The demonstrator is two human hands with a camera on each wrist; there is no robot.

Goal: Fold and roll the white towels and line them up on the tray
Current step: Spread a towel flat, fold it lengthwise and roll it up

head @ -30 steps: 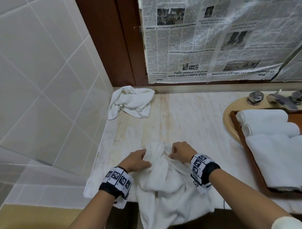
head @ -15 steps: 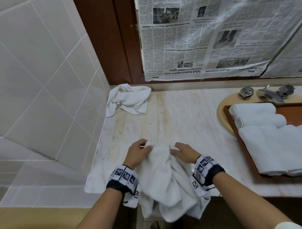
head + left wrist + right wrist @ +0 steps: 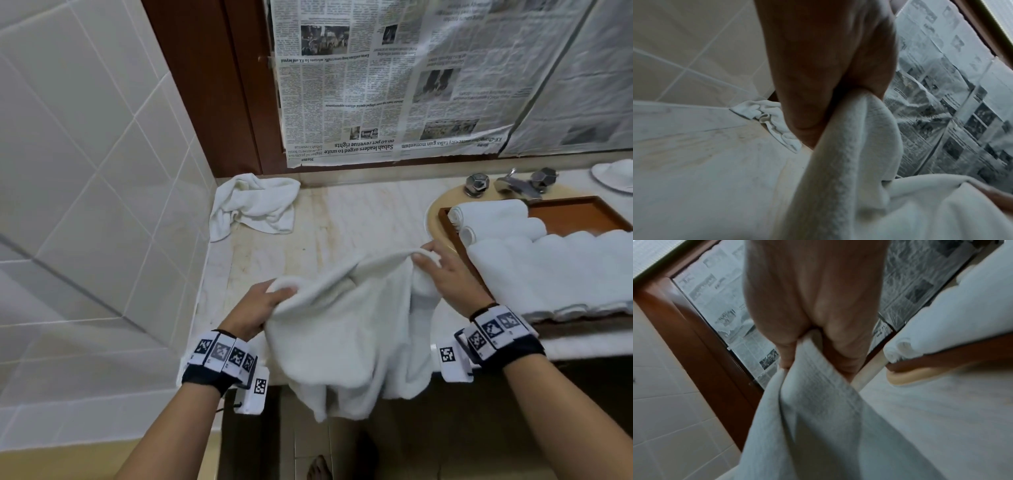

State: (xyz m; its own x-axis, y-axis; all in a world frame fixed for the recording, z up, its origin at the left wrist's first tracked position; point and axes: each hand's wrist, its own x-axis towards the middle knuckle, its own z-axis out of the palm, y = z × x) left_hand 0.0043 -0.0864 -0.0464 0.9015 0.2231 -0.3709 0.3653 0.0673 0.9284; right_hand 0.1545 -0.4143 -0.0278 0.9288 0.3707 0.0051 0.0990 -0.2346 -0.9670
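Observation:
A white towel (image 3: 346,329) hangs between both hands over the front edge of the marble counter (image 3: 359,219). My left hand (image 3: 260,308) grips its left top edge, and the left wrist view shows the towel (image 3: 849,146) bunched in the left hand (image 3: 824,78). My right hand (image 3: 442,270) pinches the right top edge, the towel (image 3: 813,386) held between thumb and fingers (image 3: 789,353). The wooden tray (image 3: 579,214) at right holds two rolled towels (image 3: 493,219) and a flat folded one (image 3: 561,270). Another crumpled towel (image 3: 255,205) lies in the back left corner.
A tiled wall (image 3: 85,171) borders the counter on the left. Newspaper (image 3: 411,78) covers the mirror behind. A faucet with two knobs (image 3: 513,183) stands behind the tray over the sink rim (image 3: 433,212). A bare foot (image 3: 320,467) shows on the floor below.
Both hands have drawn apart, the right one toward the tray, stretching the towel's top edge out between them. The towel has lifted off the counter.

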